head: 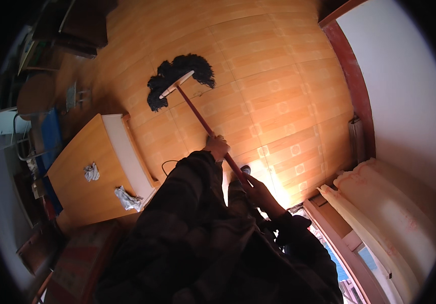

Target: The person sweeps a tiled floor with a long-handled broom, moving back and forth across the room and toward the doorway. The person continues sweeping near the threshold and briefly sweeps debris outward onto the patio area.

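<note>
A flat mop with dark stringy strands [183,62] rests spread out on the tiled floor. Its pale head bar [177,84] sits across the strands at a slant. From the bar a red mop handle [199,114] runs back toward my body. My left hand [218,147] is wrapped around the middle of the handle. Closer to me, my right hand [259,193] grips the handle near its rear part, in shadow. The handle's end is hidden by my hand and dark clothing. A shoe tip [245,169] shows beside the handle.
A wooden-topped table [92,152] stands at left, bearing two crumpled papers or cloths [128,198]. A round stool [35,95] and dark furniture [83,26] are farther left. A white wall with red baseboard [349,72] and a pale curtain [389,205] lie right. Sunlight brightens the orange floor [278,102].
</note>
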Demonstrator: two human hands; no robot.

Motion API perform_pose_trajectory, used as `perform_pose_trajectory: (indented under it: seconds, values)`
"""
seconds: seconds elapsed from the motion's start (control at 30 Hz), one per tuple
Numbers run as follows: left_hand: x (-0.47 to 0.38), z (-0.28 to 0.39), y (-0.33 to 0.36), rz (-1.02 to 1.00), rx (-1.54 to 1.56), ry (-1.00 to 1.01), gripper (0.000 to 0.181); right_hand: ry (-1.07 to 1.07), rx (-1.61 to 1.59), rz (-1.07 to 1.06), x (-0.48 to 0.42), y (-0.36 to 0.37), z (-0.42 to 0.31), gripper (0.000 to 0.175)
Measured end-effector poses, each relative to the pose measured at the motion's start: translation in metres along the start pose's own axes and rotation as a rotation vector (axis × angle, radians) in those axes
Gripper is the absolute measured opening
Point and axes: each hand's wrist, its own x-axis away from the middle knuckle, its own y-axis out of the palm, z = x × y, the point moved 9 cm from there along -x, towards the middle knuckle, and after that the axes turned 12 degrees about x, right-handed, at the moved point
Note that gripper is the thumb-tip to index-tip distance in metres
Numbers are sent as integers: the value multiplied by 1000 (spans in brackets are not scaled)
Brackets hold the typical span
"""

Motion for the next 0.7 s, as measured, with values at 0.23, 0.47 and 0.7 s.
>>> perform_pose_trajectory:
  seconds: [0.23, 0.47, 0.7]
  values:
    - [5, 51, 46, 6, -40, -3, 25, -164, 179, 101, 34, 2, 55, 50]
    - [0, 180, 122, -56, -33, 142, 24, -10, 293, 148, 139, -30, 147, 45]
    - [0, 285, 139, -273, 100, 211, 34, 65, 968, 344, 242, -68, 175, 37]
